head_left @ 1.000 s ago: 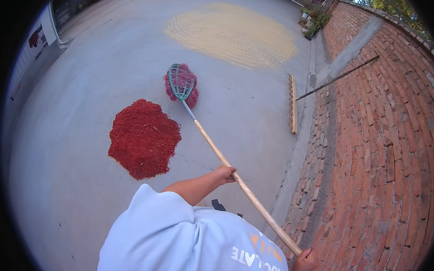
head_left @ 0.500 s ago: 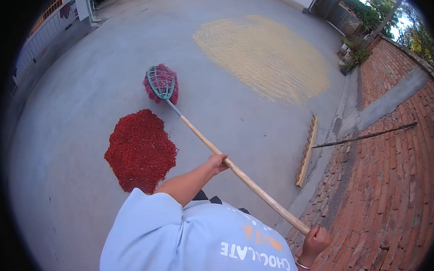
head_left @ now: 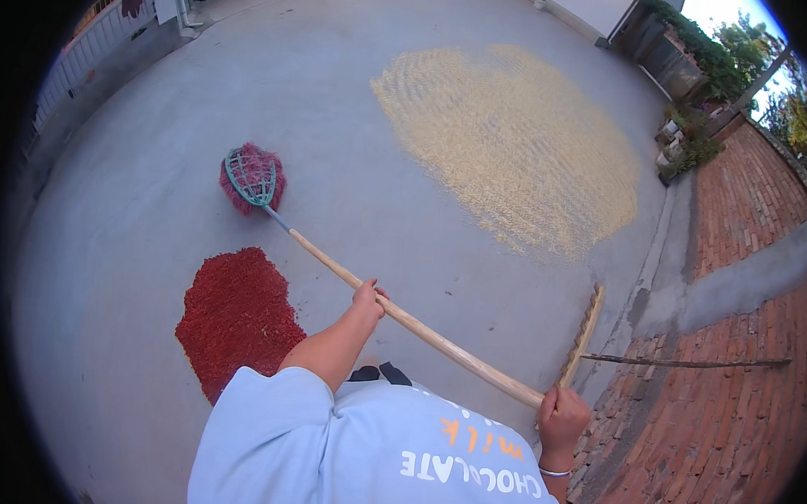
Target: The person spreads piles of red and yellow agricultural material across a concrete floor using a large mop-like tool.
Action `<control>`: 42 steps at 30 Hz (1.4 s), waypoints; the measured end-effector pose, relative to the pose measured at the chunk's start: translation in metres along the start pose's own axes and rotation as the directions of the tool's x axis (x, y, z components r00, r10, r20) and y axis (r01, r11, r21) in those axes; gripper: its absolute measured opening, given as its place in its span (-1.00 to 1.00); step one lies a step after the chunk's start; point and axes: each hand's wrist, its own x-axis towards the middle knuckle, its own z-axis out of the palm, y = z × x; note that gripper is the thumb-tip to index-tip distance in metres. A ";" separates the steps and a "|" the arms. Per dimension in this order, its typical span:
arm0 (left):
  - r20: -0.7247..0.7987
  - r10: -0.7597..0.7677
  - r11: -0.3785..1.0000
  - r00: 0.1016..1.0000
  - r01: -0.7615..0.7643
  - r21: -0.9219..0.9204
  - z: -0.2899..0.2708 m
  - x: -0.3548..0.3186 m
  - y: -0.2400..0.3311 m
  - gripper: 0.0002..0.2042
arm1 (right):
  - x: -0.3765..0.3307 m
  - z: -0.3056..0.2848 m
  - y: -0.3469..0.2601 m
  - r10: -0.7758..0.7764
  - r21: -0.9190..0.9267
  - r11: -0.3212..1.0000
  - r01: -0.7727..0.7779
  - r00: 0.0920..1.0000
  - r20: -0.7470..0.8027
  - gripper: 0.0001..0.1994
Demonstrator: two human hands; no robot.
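I hold a broom point(head_left: 453, 351) with a long pale wooden handle, slanting from near right to far left. Its head has purple-red bristles point(head_left: 276, 183) and a green plastic lattice cover point(head_left: 250, 175), and it rests on the concrete beyond a pile of small dark red pieces point(head_left: 238, 321). My left hand point(head_left: 369, 299) is wrapped round the middle of the handle. At the handle's near end, my right hand point(head_left: 563, 419) closes in a fist, with a bracelet on that wrist. What the red pieces are, I cannot tell exactly.
A broad layer of pale yellow grain point(head_left: 525, 158) lies farther off. On the right, a wooden rake point(head_left: 583, 336) with a dark, thin handle lies by a brick wall point(head_left: 728, 446). Potted plants point(head_left: 687, 152) stand at the far right, a pale fence point(head_left: 74, 62) at the far left.
The broom head has swept leftward relative to the red pile. Both hands keep their grip on the handle. My view has shifted, so the pile, grain and rake appear lower.
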 end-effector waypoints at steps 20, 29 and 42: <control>-0.248 0.008 0.694 0.969 0.173 0.699 0.364 0.225 -0.181 -0.85 | 0.286 0.136 0.099 0.475 -0.413 0.864 -0.290 0.743 0.472 -0.74; 0.001 -0.221 0.425 0.975 0.096 0.900 0.579 0.312 -0.186 -0.88 | 0.447 0.236 0.004 0.893 -0.486 0.439 -0.756 0.308 0.328 -0.79; 0.235 -0.262 0.624 0.936 -0.022 0.781 0.658 0.294 -0.067 -0.84 | 0.453 0.264 -0.031 0.822 -0.250 0.568 -0.784 0.530 0.206 -0.76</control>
